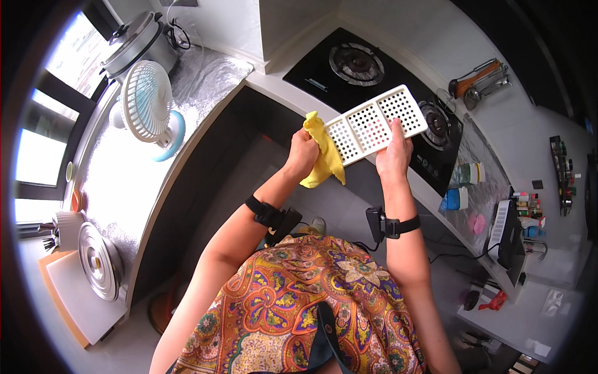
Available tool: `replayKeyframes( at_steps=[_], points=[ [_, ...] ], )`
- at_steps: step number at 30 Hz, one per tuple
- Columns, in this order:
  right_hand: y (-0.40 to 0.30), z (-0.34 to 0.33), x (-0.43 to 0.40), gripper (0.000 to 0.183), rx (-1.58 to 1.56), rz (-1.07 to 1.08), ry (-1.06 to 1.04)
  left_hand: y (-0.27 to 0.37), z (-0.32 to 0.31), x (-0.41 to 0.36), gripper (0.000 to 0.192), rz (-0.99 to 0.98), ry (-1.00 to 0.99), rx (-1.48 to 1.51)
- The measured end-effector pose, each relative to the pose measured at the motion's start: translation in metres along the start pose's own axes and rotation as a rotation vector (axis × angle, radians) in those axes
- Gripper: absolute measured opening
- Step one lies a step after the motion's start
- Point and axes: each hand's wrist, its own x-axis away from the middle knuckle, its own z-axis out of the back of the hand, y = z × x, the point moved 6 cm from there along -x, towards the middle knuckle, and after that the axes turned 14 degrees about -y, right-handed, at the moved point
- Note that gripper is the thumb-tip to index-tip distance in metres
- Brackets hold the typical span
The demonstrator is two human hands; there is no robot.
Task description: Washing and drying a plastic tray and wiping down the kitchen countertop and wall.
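A white plastic tray [359, 141] with rows of round holes and raised dividers is held up between my two hands. My right hand [395, 154] grips its near long side, with the thumb lying over the perforated face. At the tray's left end, my left hand [303, 152] is closed on a yellow cloth [326, 161]. The cloth drapes over that end and hides its edge. Whether my left fingers also hold the tray beneath the cloth cannot be seen.
A black gas hob [322, 70] lies beyond the tray. On the left foil-covered counter [201, 79] stand a white and blue fan [147, 103], a large metal pot [135, 51] and a metal lid [97, 262]. Utensils [481, 82] hang on the right wall, above plastic containers [455, 198].
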Motion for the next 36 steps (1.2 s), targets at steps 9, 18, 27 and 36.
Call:
replayKeyframes(
  at_steps=[9, 18, 27, 36],
  points=[
    [0.047, -0.035, 0.028, 0.035, 0.242, -0.085, -0.296, 0.001, 0.006, -0.002, 0.016, -0.082, 0.247, -0.428],
    [0.050, -0.016, 0.017, 0.041, 0.189, -0.281, -0.221, 0.044, 0.000, 0.012, 0.020, -0.129, 0.058, -0.654],
    [0.051, -0.022, 0.022, 0.040, -0.052, -0.392, -0.280, 0.033, -0.018, 0.015, 0.048, -0.180, -0.011, -0.728],
    [0.054, -0.033, 0.025, 0.059, -0.230, -0.506, -0.366, 0.024, -0.031, 0.013, 0.079, -0.060, -0.147, -1.163]
  ],
)
